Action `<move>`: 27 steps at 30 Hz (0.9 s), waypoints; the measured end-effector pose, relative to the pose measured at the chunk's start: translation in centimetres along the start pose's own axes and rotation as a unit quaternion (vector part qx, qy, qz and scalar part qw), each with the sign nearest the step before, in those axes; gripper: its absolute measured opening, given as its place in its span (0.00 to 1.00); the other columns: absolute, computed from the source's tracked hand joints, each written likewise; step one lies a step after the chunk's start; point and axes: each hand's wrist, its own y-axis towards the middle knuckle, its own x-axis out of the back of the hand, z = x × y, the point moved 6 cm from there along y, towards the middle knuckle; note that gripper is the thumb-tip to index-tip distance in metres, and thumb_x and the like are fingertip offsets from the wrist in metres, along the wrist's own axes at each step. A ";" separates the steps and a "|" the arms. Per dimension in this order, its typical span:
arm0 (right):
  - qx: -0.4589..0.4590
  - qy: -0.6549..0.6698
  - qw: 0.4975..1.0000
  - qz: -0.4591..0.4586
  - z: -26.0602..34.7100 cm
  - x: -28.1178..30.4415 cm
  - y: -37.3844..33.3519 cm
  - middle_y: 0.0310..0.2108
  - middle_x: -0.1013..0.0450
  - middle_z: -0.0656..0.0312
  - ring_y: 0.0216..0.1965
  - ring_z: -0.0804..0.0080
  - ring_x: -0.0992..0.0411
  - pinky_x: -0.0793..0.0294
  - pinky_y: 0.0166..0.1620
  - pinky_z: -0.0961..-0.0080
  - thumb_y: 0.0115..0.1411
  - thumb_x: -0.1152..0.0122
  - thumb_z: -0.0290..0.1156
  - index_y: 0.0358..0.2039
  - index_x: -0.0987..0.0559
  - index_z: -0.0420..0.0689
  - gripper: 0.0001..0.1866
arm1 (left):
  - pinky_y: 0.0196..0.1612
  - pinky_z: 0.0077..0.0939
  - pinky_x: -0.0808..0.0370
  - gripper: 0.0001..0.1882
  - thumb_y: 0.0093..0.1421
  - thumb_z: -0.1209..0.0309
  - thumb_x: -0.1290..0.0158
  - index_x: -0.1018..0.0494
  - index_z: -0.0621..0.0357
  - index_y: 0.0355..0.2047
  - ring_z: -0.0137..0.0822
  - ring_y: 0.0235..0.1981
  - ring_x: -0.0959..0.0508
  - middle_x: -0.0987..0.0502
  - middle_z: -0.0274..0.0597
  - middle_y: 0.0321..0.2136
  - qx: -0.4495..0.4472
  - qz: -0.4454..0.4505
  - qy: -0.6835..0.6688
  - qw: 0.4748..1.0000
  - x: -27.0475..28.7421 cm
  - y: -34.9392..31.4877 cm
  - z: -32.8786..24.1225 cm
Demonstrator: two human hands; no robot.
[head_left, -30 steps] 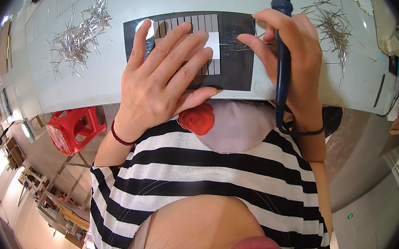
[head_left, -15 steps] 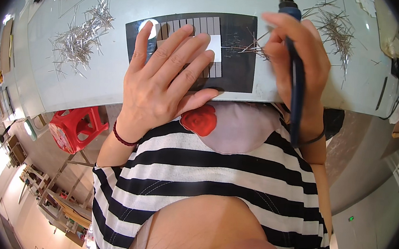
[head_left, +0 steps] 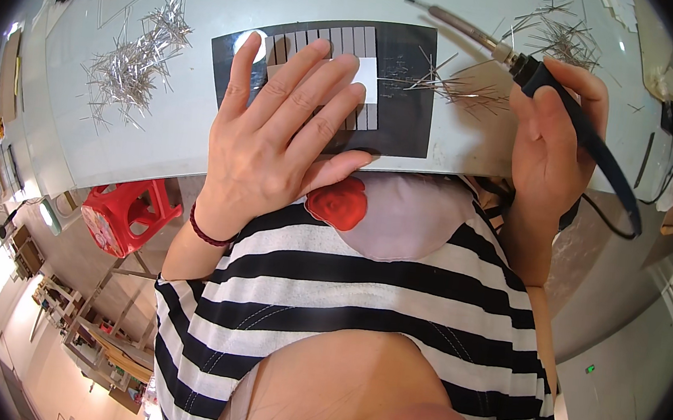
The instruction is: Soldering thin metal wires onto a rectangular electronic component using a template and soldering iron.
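Observation:
My left hand (head_left: 267,134) lies flat with fingers spread over a row of narrow grey strips (head_left: 358,42) and a small white piece (head_left: 370,84). These rest on a dark rectangular mat (head_left: 406,140), and my palm and fingers cover part of them. To the right, my right hand (head_left: 558,142) is closed around the dark handle of a soldering iron (head_left: 486,43). The iron's metal tip points up and to the left, above the table. Thin metal wires (head_left: 477,96) lie fanned out between the mat and my right hand, some reaching over the mat.
Loose silvery wires are heaped in a pile (head_left: 135,69) on the left of the pale table (head_left: 173,142), and another wire pile (head_left: 567,44) lies at the far right. Below the table's front edge, on the left, stands a red plastic stool (head_left: 121,218).
My right hand has shifted right, away from the mat. The soldering iron has swung round, its tip now pointing up-left and its cord end down-right. My left hand has stayed nearly still.

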 end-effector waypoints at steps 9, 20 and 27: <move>-0.006 0.039 0.998 -0.057 0.8 0.2 0.0 0.21 0.30 0.60 0.16 0.80 0.39 0.41 0.22 0.84 0.63 0.42 0.25 0.35 0.29 0.35 0.07 | 0.68 0.63 0.43 0.27 0.57 0.49 0.39 0.20 0.56 0.48 0.45 0.58 0.23 0.21 0.42 0.53 0.000 0.007 -0.007 1.000 0.0 0.0 0.2; 0.061 -0.027 0.997 -0.042 1.2 -0.1 0.3 0.19 0.30 0.63 0.14 0.85 0.43 0.47 0.17 0.85 0.57 0.40 0.22 0.26 0.30 0.39 0.06 | 0.69 0.63 0.45 0.28 0.58 0.48 0.41 0.20 0.56 0.50 0.45 0.59 0.24 0.21 0.42 0.53 0.000 0.017 -0.007 1.000 0.5 0.0 0.2; 0.076 -0.032 0.996 -0.031 1.0 -0.8 0.3 0.21 0.28 0.63 0.19 0.85 0.39 0.40 0.23 0.84 0.54 0.39 0.19 0.27 0.29 0.39 0.06 | 0.69 0.62 0.44 0.28 0.59 0.48 0.41 0.20 0.57 0.49 0.45 0.58 0.24 0.21 0.42 0.53 0.002 0.019 -0.009 1.000 0.5 0.0 0.3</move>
